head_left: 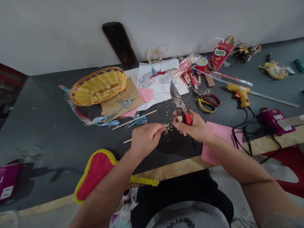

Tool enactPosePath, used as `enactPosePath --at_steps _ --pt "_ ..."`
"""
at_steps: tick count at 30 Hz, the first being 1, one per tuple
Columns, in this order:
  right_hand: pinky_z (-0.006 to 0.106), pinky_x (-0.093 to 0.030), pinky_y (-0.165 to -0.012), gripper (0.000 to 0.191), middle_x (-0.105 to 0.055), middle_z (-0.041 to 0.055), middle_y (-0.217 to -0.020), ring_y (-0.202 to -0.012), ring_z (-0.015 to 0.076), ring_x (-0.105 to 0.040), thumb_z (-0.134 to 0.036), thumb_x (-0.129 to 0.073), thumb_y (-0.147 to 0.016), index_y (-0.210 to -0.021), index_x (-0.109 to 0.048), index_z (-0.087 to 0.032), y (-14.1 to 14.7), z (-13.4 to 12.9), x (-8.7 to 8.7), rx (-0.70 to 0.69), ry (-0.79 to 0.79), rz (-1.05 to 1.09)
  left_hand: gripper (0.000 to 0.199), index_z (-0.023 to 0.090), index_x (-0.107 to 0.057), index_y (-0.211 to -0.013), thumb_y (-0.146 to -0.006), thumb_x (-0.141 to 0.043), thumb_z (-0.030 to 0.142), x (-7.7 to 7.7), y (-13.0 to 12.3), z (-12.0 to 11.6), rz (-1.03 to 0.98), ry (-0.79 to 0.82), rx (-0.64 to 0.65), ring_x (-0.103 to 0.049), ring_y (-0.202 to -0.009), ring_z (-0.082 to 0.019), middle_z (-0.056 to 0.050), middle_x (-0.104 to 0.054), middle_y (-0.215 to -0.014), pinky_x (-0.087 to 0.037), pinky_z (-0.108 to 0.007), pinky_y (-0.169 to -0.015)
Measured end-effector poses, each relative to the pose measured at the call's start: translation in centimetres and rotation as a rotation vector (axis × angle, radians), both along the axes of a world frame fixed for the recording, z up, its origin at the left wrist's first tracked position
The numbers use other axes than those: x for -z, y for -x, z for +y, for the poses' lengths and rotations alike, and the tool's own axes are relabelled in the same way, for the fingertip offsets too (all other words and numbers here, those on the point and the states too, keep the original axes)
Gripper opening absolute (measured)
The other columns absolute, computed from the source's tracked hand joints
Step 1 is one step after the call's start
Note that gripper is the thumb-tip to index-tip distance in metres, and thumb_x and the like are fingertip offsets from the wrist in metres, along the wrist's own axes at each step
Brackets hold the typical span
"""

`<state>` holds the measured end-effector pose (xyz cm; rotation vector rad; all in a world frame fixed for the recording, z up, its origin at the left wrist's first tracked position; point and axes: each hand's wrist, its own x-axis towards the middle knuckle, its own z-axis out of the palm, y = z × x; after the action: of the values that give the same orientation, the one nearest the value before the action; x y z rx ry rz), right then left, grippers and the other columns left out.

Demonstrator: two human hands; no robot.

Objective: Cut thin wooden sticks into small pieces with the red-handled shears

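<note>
My left hand (146, 137) is closed in a pinch around a thin wooden stick (127, 141), whose far end pokes out behind the hand. Just past its fingertips lies a small pile of cut wooden bits (168, 129). In my right hand (197, 126) is a pair of pruning shears (177, 98), gripped by the handles with the blades pointing up and away from me. The shears are apart from the stick. Another thin stick (134, 120) rests on the dark table beyond my left hand, beside blue tassels (139, 121).
A yellow woven basket (98, 85) stands at back left. Pliers (209, 103), a yellow glue gun (239, 93) and its black cord (247, 136) lie to the right. A pink-and-yellow fan-shaped piece (97, 172) overhangs the front edge. A phone (120, 44) leans on the wall.
</note>
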<state>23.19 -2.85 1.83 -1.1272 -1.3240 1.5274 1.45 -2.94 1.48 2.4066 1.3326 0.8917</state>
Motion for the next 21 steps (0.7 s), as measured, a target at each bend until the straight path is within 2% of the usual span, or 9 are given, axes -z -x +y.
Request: enactPosePath --at_steps 4,11,17,21 --pt "0.023 -0.047 -0.049 0.04 -0.06 -0.0043 -0.076 -0.054 0.009 -0.055 -0.042 -0.074 -0.08 -0.108 -0.056 -0.019 0.5 -0.2 0.4 -0.079 0.065 0.024 0.019 0.024 -0.077 -0.086 -0.093 -0.06 0.026 0.5 -0.1 -0.1 0.055 -0.062 0.052 -0.074 -0.073 -0.019 -0.004 -0.079 -0.079 -0.053 -0.025 -0.066" --pt "0.022 -0.045 -0.048 0.042 -0.059 -0.0063 -0.067 -0.053 0.0099 -0.055 -0.04 -0.076 -0.079 -0.109 -0.057 -0.019 0.7 -0.2 0.7 -0.086 0.124 0.047 0.018 0.021 -0.075 -0.085 -0.093 -0.059 0.021 0.7 -0.1 -0.2 0.109 -0.258 0.117 -0.075 -0.07 -0.016 -0.002 -0.079 -0.077 -0.053 -0.023 -0.064" --pt "0.021 -0.042 -0.047 0.044 -0.061 -0.0049 -0.068 -0.055 0.0108 -0.057 -0.047 -0.077 -0.079 -0.108 -0.057 -0.02 0.8 -0.2 1.0 -0.106 0.191 0.164 0.018 0.02 -0.076 -0.085 -0.094 -0.061 0.025 0.4 -0.2 -0.1 0.04 -0.22 0.145 -0.074 -0.068 -0.014 -0.002 -0.079 -0.077 -0.052 -0.022 -0.063" --pt "0.022 -0.044 -0.048 0.045 -0.062 -0.0042 -0.071 -0.056 0.0104 -0.057 -0.048 -0.079 -0.078 -0.106 -0.057 -0.021 0.8 -0.3 1.1 -0.111 0.202 0.259 0.02 0.02 -0.076 -0.084 -0.094 -0.061 0.028 -0.1 -0.1 -0.2 -0.011 -0.131 0.083 -0.073 -0.067 -0.014 -0.003 -0.079 -0.075 -0.052 -0.022 -0.065"
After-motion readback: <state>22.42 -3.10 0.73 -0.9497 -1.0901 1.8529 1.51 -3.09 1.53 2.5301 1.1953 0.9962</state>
